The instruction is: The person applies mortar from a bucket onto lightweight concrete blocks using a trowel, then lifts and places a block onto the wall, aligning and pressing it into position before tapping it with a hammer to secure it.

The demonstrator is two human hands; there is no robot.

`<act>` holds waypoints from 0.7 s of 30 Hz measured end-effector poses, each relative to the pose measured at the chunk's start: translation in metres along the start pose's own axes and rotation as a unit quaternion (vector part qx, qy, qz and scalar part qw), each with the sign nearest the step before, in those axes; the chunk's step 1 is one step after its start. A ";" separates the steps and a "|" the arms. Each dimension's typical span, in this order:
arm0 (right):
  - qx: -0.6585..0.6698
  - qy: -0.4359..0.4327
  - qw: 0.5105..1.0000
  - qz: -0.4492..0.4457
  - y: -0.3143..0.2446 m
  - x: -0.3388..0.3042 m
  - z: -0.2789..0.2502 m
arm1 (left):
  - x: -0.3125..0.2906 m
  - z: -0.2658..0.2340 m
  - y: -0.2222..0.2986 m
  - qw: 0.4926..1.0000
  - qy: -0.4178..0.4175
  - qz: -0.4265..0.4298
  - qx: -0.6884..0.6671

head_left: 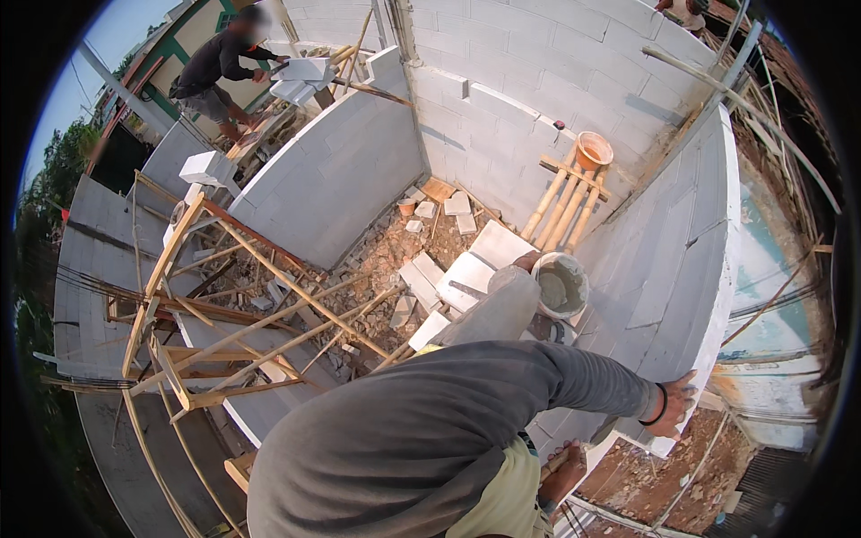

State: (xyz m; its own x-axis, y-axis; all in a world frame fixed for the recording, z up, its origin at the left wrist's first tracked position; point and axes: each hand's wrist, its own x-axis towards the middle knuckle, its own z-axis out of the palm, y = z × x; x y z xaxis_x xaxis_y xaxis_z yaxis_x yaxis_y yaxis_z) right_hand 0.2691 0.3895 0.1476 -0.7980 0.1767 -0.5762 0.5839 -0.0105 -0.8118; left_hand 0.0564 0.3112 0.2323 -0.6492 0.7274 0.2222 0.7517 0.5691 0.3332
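My left hand (677, 405), with a black band at the wrist, lies with fingers spread on the end of the white block wall (659, 260) at the right. Its grey-sleeved arm reaches across from the left. Lower and nearer, my right hand (563, 468) is closed round a light-coloured tool handle (554, 463); I cannot make out the whole tool. The right hand is close beside the wall's lower end. A bucket of grey mortar (562, 287) stands beyond my arm, beside my grey-clad leg (498, 309).
White blocks (462, 280) lie on rubble (381, 242) below. Bamboo poles (565, 211) carry an orange bucket (593, 151). Wooden scaffolding (260, 332) stands at left. A co-worker (224, 72) bends over blocks at the far left. Broken ground (646, 475) lies beyond the wall end.
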 end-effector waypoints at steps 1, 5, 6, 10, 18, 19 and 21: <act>0.037 -0.009 0.999 -0.025 0.008 0.002 -0.001 | 0.002 0.008 -0.001 1.000 0.006 0.007 0.023; 0.022 0.026 0.999 -0.004 -0.006 -0.022 0.002 | 0.015 0.024 0.005 0.998 0.008 0.004 0.061; 0.016 0.025 0.999 0.012 -0.010 -0.028 0.002 | 0.014 0.025 0.006 0.998 0.012 -0.001 0.068; 0.001 0.044 0.998 0.044 -0.022 -0.052 0.008 | 0.010 0.028 0.002 0.998 0.025 -0.013 0.058; -0.032 0.017 0.999 0.032 -0.007 0.006 0.000 | 0.004 0.045 -0.006 0.993 0.120 -0.002 -0.007; -0.027 0.020 0.999 0.025 -0.013 -0.004 0.004 | 0.003 0.042 -0.008 0.995 0.103 0.005 -0.018; -0.025 0.017 0.999 0.042 -0.016 -0.014 0.010 | 0.002 0.032 -0.011 0.996 0.070 0.020 -0.042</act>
State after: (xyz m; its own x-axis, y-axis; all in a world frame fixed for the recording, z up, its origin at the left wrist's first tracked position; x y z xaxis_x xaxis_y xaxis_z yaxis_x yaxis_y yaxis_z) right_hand 0.2696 0.3776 0.1678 -0.7409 0.2113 -0.6375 0.6556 0.0215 -0.7548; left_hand 0.0502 0.3189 0.1999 -0.6326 0.6851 0.3613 0.7693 0.5016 0.3957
